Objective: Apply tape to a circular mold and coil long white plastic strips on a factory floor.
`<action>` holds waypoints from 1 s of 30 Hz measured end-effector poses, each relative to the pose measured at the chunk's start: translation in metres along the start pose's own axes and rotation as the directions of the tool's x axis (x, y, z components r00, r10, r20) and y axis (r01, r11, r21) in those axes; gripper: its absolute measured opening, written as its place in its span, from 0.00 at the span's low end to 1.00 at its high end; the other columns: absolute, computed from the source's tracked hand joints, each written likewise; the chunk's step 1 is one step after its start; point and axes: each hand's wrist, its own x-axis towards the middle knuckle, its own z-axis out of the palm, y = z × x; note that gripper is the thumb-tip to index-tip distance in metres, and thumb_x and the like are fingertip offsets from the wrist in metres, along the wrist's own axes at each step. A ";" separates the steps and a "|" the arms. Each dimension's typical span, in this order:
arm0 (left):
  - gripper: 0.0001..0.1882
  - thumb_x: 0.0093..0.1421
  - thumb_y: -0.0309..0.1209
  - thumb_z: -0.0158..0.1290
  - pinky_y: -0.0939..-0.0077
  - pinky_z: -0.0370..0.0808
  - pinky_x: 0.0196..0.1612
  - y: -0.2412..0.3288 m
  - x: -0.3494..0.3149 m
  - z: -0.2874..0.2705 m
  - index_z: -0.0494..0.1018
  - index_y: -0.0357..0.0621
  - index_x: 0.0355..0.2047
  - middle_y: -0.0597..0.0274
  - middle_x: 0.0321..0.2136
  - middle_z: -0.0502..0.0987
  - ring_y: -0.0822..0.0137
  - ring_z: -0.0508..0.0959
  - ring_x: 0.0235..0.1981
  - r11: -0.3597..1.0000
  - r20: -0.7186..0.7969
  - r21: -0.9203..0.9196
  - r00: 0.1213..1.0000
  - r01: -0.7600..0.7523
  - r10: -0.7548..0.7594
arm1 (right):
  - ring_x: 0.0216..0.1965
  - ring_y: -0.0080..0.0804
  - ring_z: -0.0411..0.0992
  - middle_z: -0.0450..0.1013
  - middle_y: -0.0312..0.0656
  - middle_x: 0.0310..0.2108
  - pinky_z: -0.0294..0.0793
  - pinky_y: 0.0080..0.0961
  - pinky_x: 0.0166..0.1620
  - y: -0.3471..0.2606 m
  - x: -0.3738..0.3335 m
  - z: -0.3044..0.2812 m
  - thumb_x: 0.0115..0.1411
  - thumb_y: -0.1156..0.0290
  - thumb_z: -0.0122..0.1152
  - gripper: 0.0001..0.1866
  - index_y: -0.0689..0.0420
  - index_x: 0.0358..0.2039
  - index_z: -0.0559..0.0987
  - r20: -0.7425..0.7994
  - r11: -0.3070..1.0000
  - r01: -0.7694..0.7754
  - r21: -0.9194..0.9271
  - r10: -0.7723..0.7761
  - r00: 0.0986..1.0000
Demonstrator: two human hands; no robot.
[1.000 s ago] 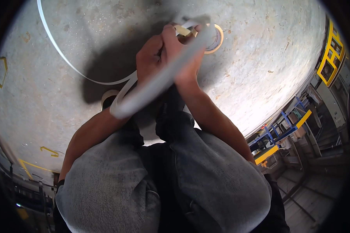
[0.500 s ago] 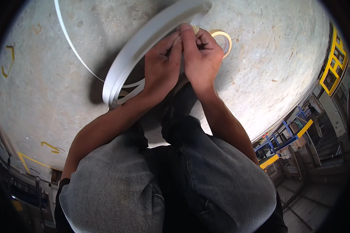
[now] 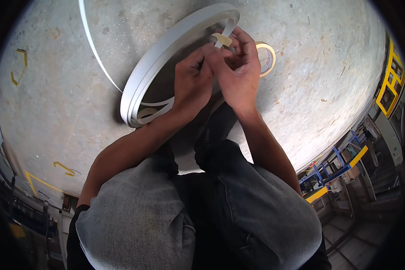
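Note:
A loose coil of white flat strip (image 3: 159,50), like edge banding, tilts over the floor in front of me. A short piece of yellowish masking tape (image 3: 223,39) is wrapped over the strip near its far right bend. My left hand (image 3: 192,83) is closed, its fingertips pinching the strip just below that tape. My right hand (image 3: 239,74) grips the strip at the same spot, with its thumb against the left fingertips and its fingers curled behind. Beside the right hand, a roll of masking tape (image 3: 272,63) lies on the floor, partly covered by the fingers.
A thin white strip tail (image 3: 94,47) runs from the coil across the concrete floor (image 3: 315,85). Inside the coil's lower left, a tan round thing (image 3: 147,112) partly shows. Yellow floor markings (image 3: 20,67) lie left; blue and yellow racks (image 3: 342,164) stand right.
The coil has settled from a blur and sits slightly lower in view. My hands have shifted down a little, and the tape piece on the strip now shows plainly.

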 end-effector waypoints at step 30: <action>0.14 0.77 0.33 0.50 0.79 0.70 0.35 0.031 -0.020 -0.010 0.83 0.37 0.47 0.71 0.27 0.74 0.79 0.71 0.31 0.989 0.304 -0.066 0.947 0.134 -0.108 | 0.50 0.39 0.80 0.69 0.52 0.69 0.84 0.37 0.47 0.001 0.021 -0.069 0.58 0.85 0.60 0.19 0.59 0.50 0.80 0.717 0.822 -0.505 0.262 0.185 0.672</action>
